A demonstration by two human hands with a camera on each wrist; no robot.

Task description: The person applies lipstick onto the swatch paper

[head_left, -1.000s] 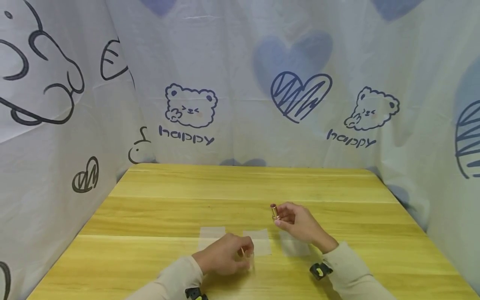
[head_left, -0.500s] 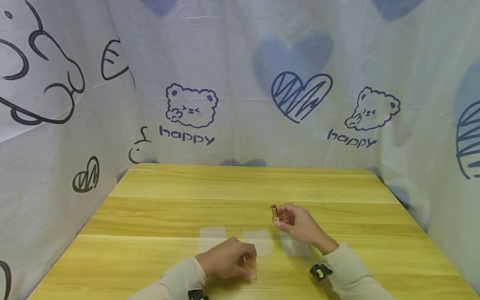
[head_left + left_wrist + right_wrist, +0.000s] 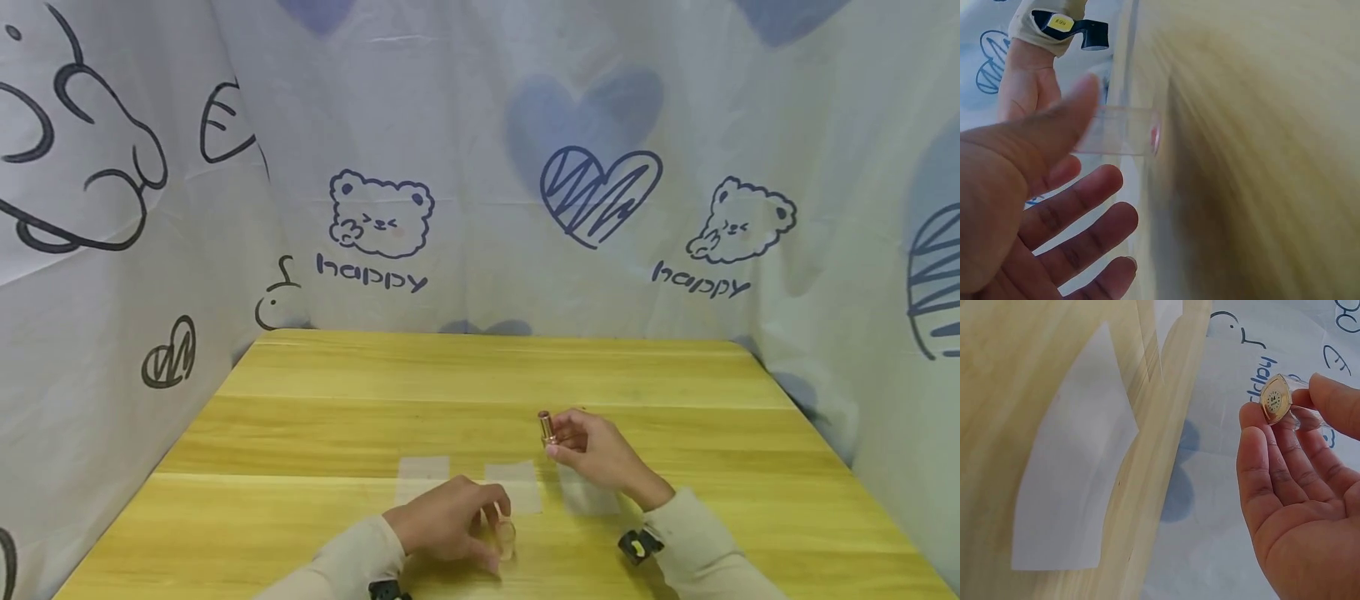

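Note:
Near the front of the table, a clear lipstick cap (image 3: 506,540) appears to stand upright on the wood. My left hand (image 3: 450,518) is right beside it, thumb and index finger spread apart. In the left wrist view the thumb partly covers the clear cap (image 3: 1129,131), and the other fingers are extended; contact with the cap is hard to tell. My right hand (image 3: 606,454) pinches a gold lipstick (image 3: 547,427) between thumb and fingers above the table, its dark reddish top pointing up. The right wrist view shows the lipstick's gold base (image 3: 1275,400) with a round label.
Three pale, thin squares lie in a row: a left one (image 3: 423,477), a middle one (image 3: 525,487) and a right one (image 3: 588,493), partly under the hands. The wooden table (image 3: 480,375) is bordered by a printed curtain (image 3: 480,167) at the back and sides.
My left hand has lowered the clear cap slightly toward the front, and its thumb and index finger have spread off it. The right hand keeps the lipstick in nearly the same place.

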